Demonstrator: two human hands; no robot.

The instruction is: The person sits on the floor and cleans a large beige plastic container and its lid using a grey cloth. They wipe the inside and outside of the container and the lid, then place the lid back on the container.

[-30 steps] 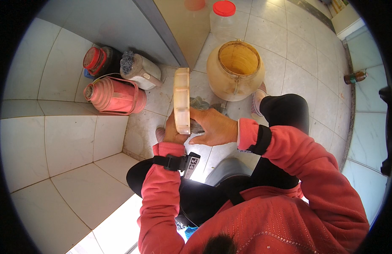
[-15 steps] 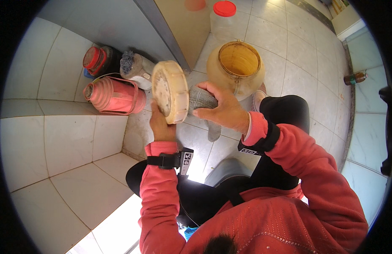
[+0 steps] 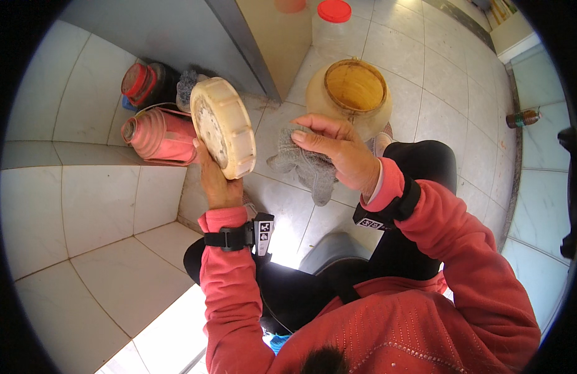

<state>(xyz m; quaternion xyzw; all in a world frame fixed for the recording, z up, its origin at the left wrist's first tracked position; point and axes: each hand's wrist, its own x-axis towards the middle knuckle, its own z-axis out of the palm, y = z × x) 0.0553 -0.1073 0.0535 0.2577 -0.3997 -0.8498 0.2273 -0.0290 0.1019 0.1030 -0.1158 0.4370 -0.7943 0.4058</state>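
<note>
My left hand [image 3: 217, 177] grips a large cream-coloured screw lid [image 3: 240, 134] by its lower rim, holding it tilted on edge. Brownish stains mark the lid's inner face, and its side is ribbed. A grey knitted cloth [image 3: 307, 167], perhaps a glove, hangs from my right hand [image 3: 344, 153], pinched between thumb and fingers. The cloth is to the right of the lid, with a gap between them. Just beyond my right hand stands a round, yellowish wide-mouthed jar [image 3: 318, 93], its top uncovered and its inside stained yellow.
To the left, a pink thermos flask [image 3: 154, 136] lies near a dark container with a red lid [image 3: 136, 82]. A clear jar with a red cap [image 3: 334, 11] stands behind the yellowish jar. A small bottle [image 3: 523, 118] is by the right wall. A grey panel [image 3: 176, 31] rises at the back left.
My left hand has carried the lid left, turning more of its ribbed side into view. My right hand has moved slightly right and down, and the cloth now hangs apart from the lid.
</note>
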